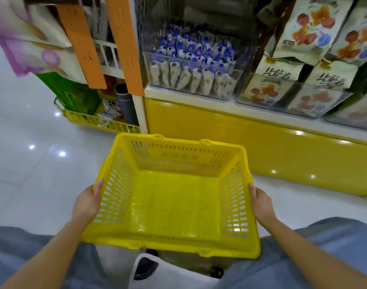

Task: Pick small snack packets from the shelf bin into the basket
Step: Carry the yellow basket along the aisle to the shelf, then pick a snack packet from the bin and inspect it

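Right now we hold the yellow basket [179,161] low in the middle of the frame, and nothing lies in it yet. Our left hand [87,202] grips its left wall with the thumb hooked over the rim, and our right hand [261,205] grips the right wall the same way. The fingers under the plastic are hidden from us.

The small snack packets [191,76], blue and white, stand packed upright in the clear shelf bin [238,80] in the upper middle of the frame. The bin is above the yellow shelf base [220,130] and just beside the larger printed bags [303,28] at the upper right.

We judge the packets to be light, soft film pouches, probably crinkly and a little slippery. They sit so tightly together that pulling one may drag its neighbours along. The best hold looks to be a pinch on the upper end, where the tops rise above the bin's front wall, followed by a lift straight up. A gentle squeeze seems wise, since the contents may crush. One of our hands must leave the basket first. The basket looks stiff and light, so we expect the other hand can carry it alone.
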`<action>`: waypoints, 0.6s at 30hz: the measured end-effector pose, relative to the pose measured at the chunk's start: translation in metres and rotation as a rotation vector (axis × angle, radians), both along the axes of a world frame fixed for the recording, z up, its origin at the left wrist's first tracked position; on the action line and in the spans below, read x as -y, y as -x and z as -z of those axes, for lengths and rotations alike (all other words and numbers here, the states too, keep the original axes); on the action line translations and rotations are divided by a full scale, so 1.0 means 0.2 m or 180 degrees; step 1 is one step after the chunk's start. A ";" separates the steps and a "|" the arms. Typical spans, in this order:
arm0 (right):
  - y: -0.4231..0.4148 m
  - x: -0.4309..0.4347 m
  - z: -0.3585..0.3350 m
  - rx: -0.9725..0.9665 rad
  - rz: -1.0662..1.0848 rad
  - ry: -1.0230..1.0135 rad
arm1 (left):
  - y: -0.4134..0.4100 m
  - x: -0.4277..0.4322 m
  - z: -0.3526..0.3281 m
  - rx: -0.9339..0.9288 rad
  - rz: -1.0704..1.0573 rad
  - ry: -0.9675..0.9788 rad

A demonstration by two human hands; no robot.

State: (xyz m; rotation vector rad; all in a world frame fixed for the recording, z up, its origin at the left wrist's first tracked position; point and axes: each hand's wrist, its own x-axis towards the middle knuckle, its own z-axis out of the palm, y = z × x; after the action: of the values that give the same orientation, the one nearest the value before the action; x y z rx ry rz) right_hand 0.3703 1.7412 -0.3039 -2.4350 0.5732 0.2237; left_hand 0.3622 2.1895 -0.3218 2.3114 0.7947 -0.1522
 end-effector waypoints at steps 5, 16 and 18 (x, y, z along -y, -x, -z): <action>0.04 0.01 -0.03 -0.0354 -0.0169 0.0067 | 0.01 0.00 -0.03 -0.0229 0.0137 0.0142; -0.25 -0.30 -0.56 0.0515 -0.1305 0.0603 | -0.38 0.14 -0.61 0.0645 0.1314 -0.0259; -0.37 -0.39 -0.73 0.1017 -0.1548 0.0467 | -0.49 0.21 -0.77 0.1058 0.1667 -0.0486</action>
State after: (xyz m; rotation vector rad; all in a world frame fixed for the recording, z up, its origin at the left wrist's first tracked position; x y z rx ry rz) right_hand 0.4440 1.8191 -0.1586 -2.6456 -0.1532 -0.0153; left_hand 0.4598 2.1470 -0.1669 2.5511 0.0272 0.0666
